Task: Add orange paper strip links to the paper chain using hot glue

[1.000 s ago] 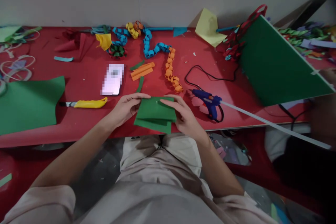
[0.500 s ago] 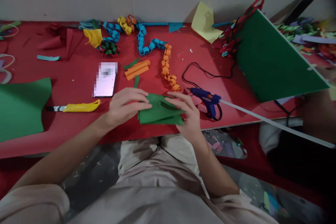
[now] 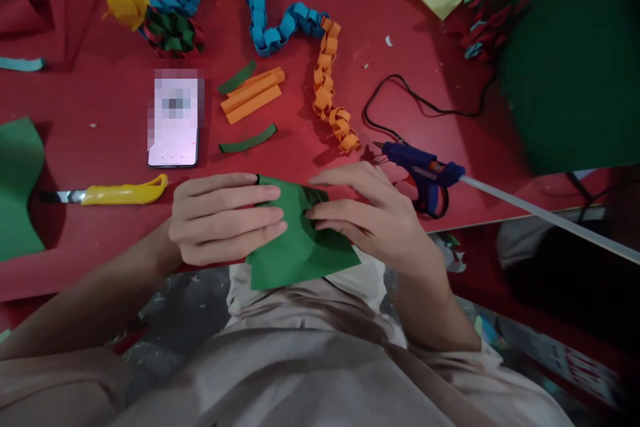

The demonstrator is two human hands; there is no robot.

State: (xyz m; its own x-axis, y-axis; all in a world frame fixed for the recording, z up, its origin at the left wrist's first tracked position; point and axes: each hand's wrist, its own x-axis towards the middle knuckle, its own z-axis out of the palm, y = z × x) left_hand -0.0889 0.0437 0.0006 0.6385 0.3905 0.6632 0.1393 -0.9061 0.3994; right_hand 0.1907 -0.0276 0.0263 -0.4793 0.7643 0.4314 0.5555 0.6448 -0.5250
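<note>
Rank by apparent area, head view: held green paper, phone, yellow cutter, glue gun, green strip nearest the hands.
1. Green paper, partly covered
2. Phone
3. Yellow cutter, glue gun: too close to rank
4. Green strip

A strip of bare table [image 3: 375, 57] runs between the orange chain [image 3: 325, 80] and cord [image 3: 419, 101]. The glue gun [image 3: 425, 170] blocks the way beside the right hand [image 3: 377, 217]; knife [image 3: 123, 194] and phone [image 3: 174, 130], near the left hand [image 3: 227, 217].

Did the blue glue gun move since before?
No. The blue glue gun still lies just right of the near end of the orange paper chain; the camera view shifted.
</note>
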